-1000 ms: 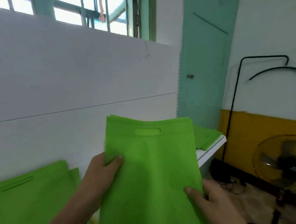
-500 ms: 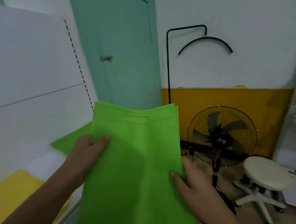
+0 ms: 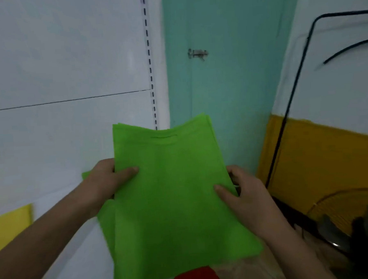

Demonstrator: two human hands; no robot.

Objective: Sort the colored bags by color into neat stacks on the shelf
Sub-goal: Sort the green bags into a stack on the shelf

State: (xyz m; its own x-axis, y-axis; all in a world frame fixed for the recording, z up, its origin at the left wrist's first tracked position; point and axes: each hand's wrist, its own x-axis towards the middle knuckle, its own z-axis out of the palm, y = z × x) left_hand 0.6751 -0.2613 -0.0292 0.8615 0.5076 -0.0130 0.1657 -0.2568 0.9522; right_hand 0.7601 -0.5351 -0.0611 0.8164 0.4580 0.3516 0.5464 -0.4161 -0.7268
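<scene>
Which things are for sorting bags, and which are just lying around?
For the job: stack of flat green fabric bags, held by left hand and right hand; flat yellow bag; red fabric piece.

Just there: round wire-caged fan; silver door latch.

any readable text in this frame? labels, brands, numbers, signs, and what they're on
None readable.
green bags, gripped by left hand and right hand: plain fabric, no print, only a handle slot.
yellow bag and red bag: no visible print.
fan: cut off at the frame edge and blurred; no marking can be made out.
teal door and white panel: no signs or labels.
</scene>
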